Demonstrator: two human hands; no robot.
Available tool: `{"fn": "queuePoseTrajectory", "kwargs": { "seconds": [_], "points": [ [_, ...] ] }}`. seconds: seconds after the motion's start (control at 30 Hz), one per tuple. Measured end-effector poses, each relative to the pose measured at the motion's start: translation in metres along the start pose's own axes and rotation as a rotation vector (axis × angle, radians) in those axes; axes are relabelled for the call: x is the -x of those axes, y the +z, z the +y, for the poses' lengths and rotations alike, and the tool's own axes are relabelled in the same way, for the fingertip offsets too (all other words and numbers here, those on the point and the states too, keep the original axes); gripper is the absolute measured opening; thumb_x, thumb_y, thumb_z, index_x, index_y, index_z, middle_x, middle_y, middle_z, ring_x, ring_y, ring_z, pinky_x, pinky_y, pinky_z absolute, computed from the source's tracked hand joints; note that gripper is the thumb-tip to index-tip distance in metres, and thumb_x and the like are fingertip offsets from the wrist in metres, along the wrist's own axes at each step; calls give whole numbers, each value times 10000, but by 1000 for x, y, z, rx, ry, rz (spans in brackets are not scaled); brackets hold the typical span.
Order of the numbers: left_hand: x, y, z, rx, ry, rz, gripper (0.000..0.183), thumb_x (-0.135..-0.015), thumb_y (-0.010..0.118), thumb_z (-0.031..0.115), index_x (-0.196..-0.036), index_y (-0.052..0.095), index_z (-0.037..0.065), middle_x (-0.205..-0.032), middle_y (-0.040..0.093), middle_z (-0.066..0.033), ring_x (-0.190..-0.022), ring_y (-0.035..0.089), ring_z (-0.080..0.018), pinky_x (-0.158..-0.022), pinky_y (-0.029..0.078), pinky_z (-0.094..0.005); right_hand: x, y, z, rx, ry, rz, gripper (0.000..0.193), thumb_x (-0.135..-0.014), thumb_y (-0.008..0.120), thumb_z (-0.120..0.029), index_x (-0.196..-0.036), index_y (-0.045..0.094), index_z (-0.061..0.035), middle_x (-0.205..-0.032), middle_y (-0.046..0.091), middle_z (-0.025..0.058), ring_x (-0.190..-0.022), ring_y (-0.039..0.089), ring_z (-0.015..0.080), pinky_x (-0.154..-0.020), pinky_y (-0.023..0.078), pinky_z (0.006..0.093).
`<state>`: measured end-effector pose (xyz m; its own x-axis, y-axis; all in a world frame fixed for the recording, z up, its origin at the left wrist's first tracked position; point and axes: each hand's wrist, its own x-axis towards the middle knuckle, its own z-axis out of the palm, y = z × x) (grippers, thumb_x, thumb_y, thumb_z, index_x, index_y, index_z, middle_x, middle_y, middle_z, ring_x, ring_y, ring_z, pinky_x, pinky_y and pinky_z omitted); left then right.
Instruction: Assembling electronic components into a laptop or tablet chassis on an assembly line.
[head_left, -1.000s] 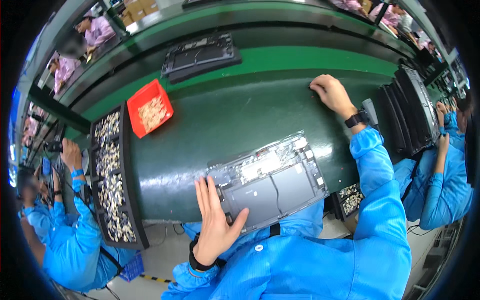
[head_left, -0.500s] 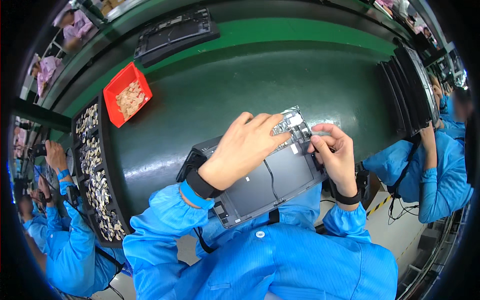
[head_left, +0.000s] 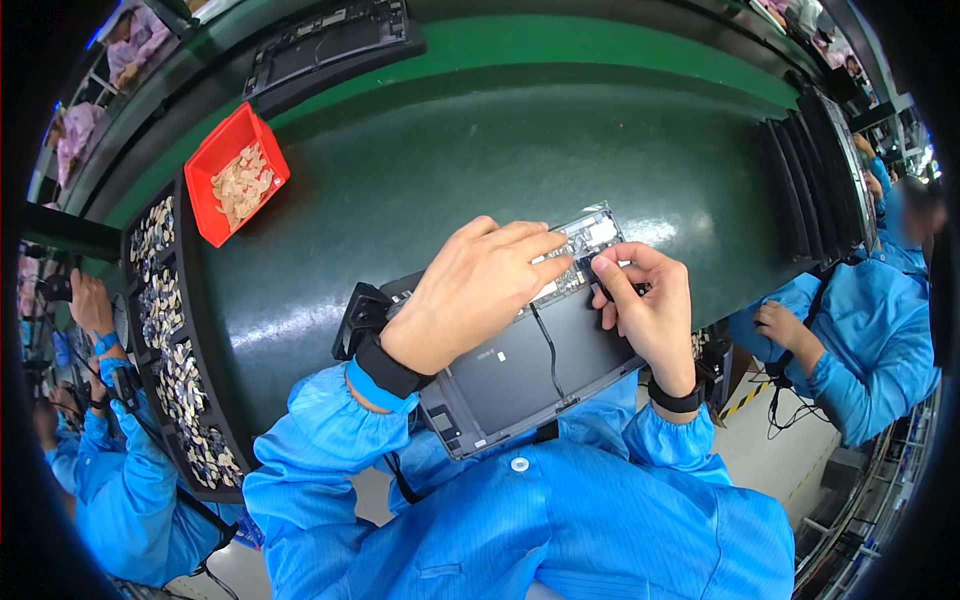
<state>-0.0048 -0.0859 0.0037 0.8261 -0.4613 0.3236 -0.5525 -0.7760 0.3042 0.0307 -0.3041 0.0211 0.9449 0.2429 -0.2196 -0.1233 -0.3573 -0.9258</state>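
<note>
An opened laptop base (head_left: 500, 390), dark grey with a black cable (head_left: 545, 345) across its middle, lies tilted at the bench's near edge in front of me. Along its far side runs a circuit board (head_left: 600, 232), partly covered by my hands. My left hand (head_left: 475, 285) lies over the board's left part, fingers stretched out and holding nothing. At the board's right part, my right hand (head_left: 650, 310) is closed, thumb and forefinger pinched together over the board. Whatever small piece they grip is hidden by the fingers.
A red bin (head_left: 205, 205) of small tan pieces stands left, beside a black compartment tray (head_left: 205, 350) of small parts. Another laptop base (head_left: 330, 45) rests on black padding at the far left. Black trays (head_left: 800, 190) are stacked at right. Co-workers in blue (head_left: 850, 370) sit on both sides.
My right hand has moved left, from the board's right edge to over the board. My left hand stays on the board. The right-hand co-worker's hand has dropped away from the stacked trays.
</note>
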Motion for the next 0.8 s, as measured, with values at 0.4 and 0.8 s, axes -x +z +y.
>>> {"fn": "queuePoseTrajectory", "kwargs": {
  "seconds": [0.4,0.8],
  "points": [
    [2,2,3,62,-27,31,348,-881,604,40,-1193,749,92,-1325,699,-74,-1267,631,-229,-910,489,-372,3,6,-3,119,-7,15,168,-977,687,-122,-960,707,44,-653,710,69,-501,616,90,-461,454,241],
    [2,2,3,35,-16,33,355,-869,625,36,-1198,747,87,-1328,697,-86,-1255,639,-244,-932,496,-374,1,6,2,163,-78,-4,164,-983,681,-122,-949,710,36,-645,713,69,-507,626,93,-463,467,242]
  ]
}}
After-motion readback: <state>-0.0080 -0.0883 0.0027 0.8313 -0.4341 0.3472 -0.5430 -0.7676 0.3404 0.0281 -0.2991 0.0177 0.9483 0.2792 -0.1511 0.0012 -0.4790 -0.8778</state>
